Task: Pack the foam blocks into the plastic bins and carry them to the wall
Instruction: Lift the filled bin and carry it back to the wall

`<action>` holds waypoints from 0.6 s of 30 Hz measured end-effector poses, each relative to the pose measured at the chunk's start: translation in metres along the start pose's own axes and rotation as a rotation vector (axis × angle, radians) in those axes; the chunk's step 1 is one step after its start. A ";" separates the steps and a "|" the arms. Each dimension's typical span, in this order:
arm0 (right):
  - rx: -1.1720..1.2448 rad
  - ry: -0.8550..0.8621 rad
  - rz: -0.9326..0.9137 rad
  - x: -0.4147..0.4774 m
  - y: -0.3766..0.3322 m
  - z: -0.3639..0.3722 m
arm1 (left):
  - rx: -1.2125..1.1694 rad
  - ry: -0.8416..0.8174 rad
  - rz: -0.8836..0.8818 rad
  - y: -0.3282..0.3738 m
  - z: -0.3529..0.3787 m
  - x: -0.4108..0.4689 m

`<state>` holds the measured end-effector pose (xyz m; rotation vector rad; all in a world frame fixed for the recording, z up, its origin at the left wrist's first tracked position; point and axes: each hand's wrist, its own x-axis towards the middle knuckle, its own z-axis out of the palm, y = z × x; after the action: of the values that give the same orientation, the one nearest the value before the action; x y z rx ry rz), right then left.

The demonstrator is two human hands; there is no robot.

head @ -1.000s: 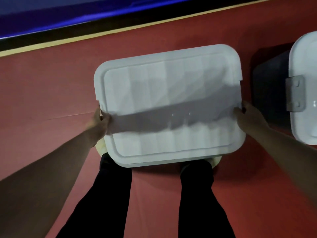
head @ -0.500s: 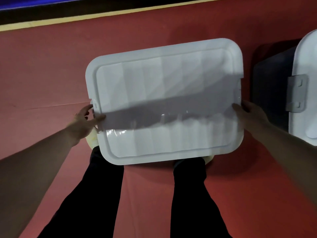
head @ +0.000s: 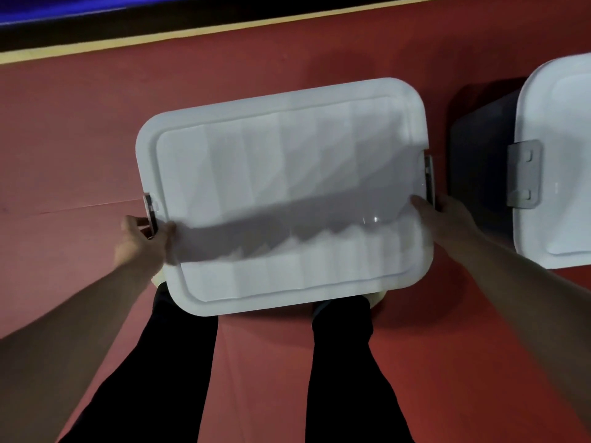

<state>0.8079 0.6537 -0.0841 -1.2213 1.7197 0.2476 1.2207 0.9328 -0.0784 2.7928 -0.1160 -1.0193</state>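
A plastic bin with a white lid [head: 281, 174] fills the middle of the head view, above my feet on the red floor. My left hand [head: 144, 241] grips its left edge by the side latch, thumb on the lid. My right hand [head: 444, 215] holds the right edge just below the right latch. Whatever is inside the bin is hidden under the lid. No foam blocks are visible.
A second lidded bin [head: 556, 161] with a dark body and a grey latch stands on the floor to the right, close to my right hand. A dark wall base with a yellow strip [head: 192, 30] runs along the top. My black-trousered legs are below the bin.
The bin has shifted slightly in view and both side latches now stick out from the lid. My left hand has closed back onto the left edge after opening its fingers half a second ago.
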 end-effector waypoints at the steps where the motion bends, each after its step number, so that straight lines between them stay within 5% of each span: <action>1: 0.013 0.014 -0.009 -0.001 0.001 0.002 | -0.032 0.029 -0.002 -0.001 0.004 -0.002; 9: -0.139 0.302 -0.074 -0.020 -0.001 0.038 | -0.003 0.209 -0.057 0.015 0.030 -0.022; 18: -0.207 0.334 -0.106 -0.022 -0.012 0.032 | 0.110 0.010 -0.035 0.016 0.010 -0.021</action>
<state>0.8369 0.6819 -0.0783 -1.5716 1.9414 0.1677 1.1980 0.9190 -0.0695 2.9085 -0.1261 -1.0364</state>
